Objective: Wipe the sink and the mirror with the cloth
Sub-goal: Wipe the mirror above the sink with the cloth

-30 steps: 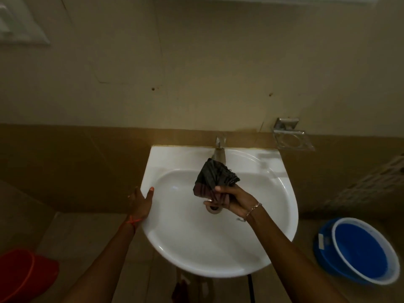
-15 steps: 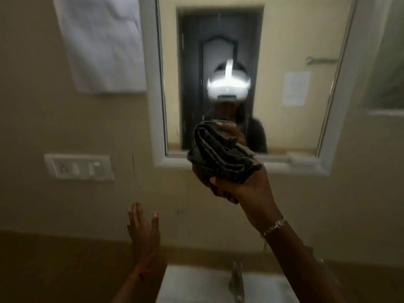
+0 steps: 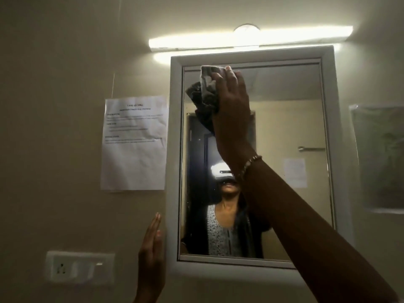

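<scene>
The dark cloth point(image 3: 204, 99) is being pressed flat against the mirror point(image 3: 290, 119) by the right hand point(image 3: 232, 106), up near the 12 o'clock edge of the glass, just under the white frame point(image 3: 173, 149). The right fingers are being kept spread and nearly straight over the bunched cloth, which is being pinned to the glass. A beaded bracelet point(image 3: 249, 165) is being worn on that wrist.

The left hand point(image 3: 152, 254) is being held up flat at about 7 o'clock from the cloth, just beside the frame's left side. Its fingers are being kept straight and together, and nothing is being held. Whether the wall is being touched cannot be told.

A printed paper sheet point(image 3: 134, 143) is being shown at 9 o'clock of the mirror, a switch plate point(image 3: 79, 266) at 8 o'clock, and a lit tube light point(image 3: 249, 39) at 12 o'clock. No containers are being shown.
</scene>
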A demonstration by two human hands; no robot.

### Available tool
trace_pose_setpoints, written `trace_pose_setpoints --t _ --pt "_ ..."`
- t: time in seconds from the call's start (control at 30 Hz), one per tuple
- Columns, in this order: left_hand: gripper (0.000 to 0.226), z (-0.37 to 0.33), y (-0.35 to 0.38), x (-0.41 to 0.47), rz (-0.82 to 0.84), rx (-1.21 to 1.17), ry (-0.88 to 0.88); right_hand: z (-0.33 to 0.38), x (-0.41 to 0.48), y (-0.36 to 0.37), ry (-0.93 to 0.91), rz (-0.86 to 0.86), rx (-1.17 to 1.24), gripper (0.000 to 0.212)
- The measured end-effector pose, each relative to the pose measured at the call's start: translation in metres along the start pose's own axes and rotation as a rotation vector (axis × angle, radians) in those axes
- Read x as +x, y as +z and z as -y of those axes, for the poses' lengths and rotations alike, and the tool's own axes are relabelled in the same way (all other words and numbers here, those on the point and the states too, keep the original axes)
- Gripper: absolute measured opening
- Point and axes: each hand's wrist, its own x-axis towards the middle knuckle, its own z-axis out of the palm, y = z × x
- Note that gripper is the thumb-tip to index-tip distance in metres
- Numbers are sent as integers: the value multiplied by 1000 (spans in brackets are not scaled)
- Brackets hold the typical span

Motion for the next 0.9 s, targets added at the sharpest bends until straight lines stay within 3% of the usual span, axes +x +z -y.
trace_pose_setpoints --t 0.2,0.33,0.53,0.73,0.9 --pt "63 -20 10 47 44 105 218 -12 35 61 -146 59 -247 56" --pt "66 -28 22 82 51 272 447 -8 33 79 -121 141 -195 50" --pt "66 -25 38 97 0 435 533 4 22 83 -156 273 -219 77" --pt "63 -21 39 97 -74 606 579 2 34 97 -206 219 -325 51" --pt "61 -20 36 95 -91 699 609 -5 43 87 -233 160 -366 43"
